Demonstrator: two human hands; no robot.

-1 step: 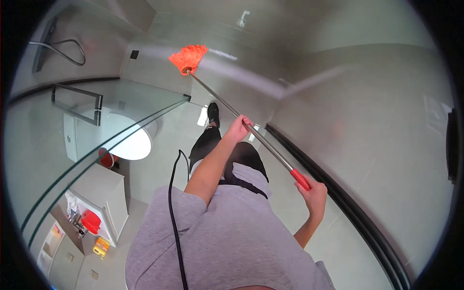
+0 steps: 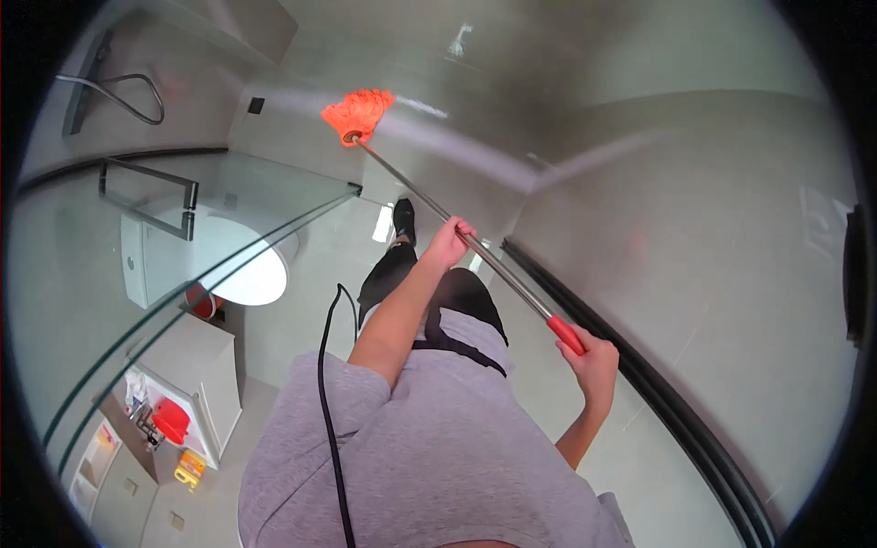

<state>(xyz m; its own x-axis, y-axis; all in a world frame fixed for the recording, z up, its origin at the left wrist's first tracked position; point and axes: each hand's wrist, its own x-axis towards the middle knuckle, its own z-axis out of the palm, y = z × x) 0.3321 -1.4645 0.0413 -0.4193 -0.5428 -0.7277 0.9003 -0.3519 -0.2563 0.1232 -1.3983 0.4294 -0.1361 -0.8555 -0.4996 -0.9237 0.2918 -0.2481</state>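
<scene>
I hold a mop across my front, reaching from lower right to upper left. Its steel pole (image 2: 402,177) ends in a fluffy orange mop head (image 2: 358,113), which lies against grey tiles; I cannot tell how firmly it touches them. Midway up the pole, my left hand (image 2: 450,242) has its fingers wrapped round the metal. Lower down, my right hand (image 2: 596,361) is closed round the end of the red grip (image 2: 565,334).
At left, a glass door (image 2: 228,265) with a metal handle (image 2: 146,196) stands before a white toilet (image 2: 256,279). Below are a washbasin (image 2: 199,416) holding a red item and a yellow container (image 2: 190,468). A black floor track (image 2: 658,402) runs along my right. A black cable (image 2: 324,393) hangs over my shirt.
</scene>
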